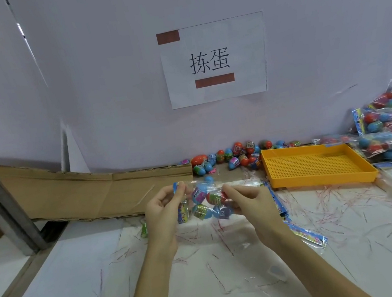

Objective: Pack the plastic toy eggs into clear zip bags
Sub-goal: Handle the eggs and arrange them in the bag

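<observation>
A clear zip bag [205, 200] with several toy eggs [199, 194] is pinched at its top by the left hand [163, 209] and right hand [246, 199], above the table. Sealing seems in hand; the strip should next be pressed closed.

A paper sign [214, 61] hangs taped on the pale lilac wall [112, 71].

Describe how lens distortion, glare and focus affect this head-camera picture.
Head view: wide-angle lens bows the wall's base and the cardboard; soft, even light with faint shadows; glare streaks the clear bag held by left hand and right hand; loose eggs look soft.
</observation>
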`<state>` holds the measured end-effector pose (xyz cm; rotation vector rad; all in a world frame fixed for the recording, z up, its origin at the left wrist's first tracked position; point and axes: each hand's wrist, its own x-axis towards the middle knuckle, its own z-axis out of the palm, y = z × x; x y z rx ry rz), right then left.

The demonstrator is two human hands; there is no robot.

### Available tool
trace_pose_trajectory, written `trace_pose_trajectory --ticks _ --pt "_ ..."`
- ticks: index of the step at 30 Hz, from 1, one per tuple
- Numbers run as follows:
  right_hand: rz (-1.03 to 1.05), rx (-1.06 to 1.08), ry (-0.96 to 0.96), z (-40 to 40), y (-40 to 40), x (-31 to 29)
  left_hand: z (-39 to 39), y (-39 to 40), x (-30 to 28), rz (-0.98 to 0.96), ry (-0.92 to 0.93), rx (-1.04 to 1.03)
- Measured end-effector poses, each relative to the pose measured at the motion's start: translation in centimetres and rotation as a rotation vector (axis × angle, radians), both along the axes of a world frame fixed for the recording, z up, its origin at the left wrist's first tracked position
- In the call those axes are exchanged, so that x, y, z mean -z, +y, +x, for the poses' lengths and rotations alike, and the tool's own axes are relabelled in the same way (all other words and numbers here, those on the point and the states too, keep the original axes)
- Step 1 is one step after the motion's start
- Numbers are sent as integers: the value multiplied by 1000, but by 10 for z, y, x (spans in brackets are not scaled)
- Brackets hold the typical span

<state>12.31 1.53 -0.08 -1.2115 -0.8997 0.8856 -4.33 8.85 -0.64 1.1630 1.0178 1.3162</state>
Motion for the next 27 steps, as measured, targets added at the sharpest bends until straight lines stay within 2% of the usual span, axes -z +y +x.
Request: trace_pose_trajectory --ticks 3,6,8,11,13,15,17,19,21,24,27 --pt "4 9 16 -5 0 1 2 2 1 -36 -22 -18" --pt "-41 -137 96 -4 1 -1 2 4 3 -13 11 -97" --pt "-98 -235 148 0 1 -2 2 5 4 -66 -41 -103" --pt "-97 -222 55 6 0 -1 2 7 1 -104 -22 -49" --pt "-104 -227 19 11 1 -1 2 5 0 -39 70 31" --pt "-114 -315 -18 17 -1 -3 2 2 0 47 187 119" --pt "-118 -420 -94 22 -3 -4 2 0 3 72 225 220" --pt "-125 -478 -140 24 -5 -5 3 -1 4 103 252 225" --pt "-136 -457 -132 24 -5 -5 2 -1 2 104 254 172" --pt "-144 -360 -173 24 -2 -4 2 0 0 30 155 112" --pt "-133 -353 -158 23 -1 -2 5 -3 -1 60 203 26"
